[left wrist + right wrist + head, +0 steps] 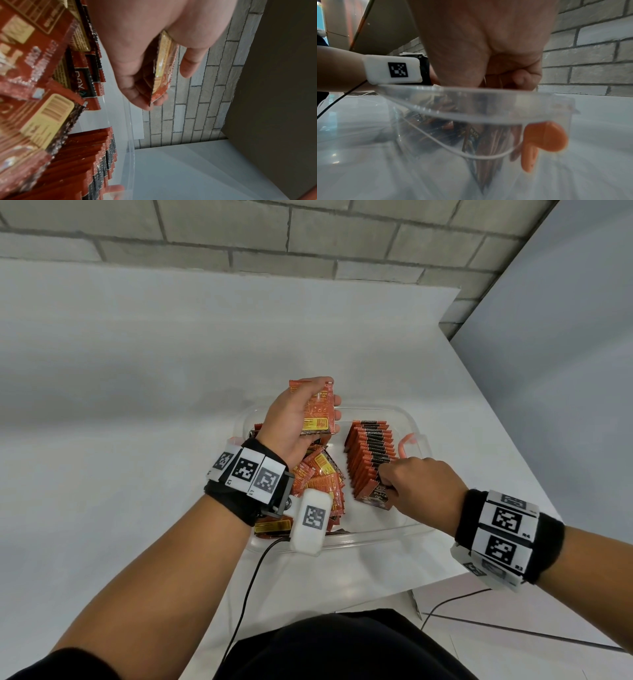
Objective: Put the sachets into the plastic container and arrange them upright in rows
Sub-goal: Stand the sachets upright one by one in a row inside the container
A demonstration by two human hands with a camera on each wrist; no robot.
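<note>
A clear plastic container (407, 529) sits on the white table, its rim (471, 113) close to the right wrist camera. Inside, a row of upright orange sachets (370, 453) runs along its right half, and a loose pile of sachets (320, 477) lies in its left half. My left hand (301, 419) is raised above the container's far left and grips a small stack of sachets (318, 412) (163, 65). My right hand (414, 487) curls over the near end of the row and pinches the front sachet (375, 494).
An orange clip (407, 441) (544, 136) hangs on the container's right wall. A black cable (246, 594) runs from the left wrist unit over the table's near edge. A brick wall (239, 234) stands behind the table. The table's right edge drops off beside the container.
</note>
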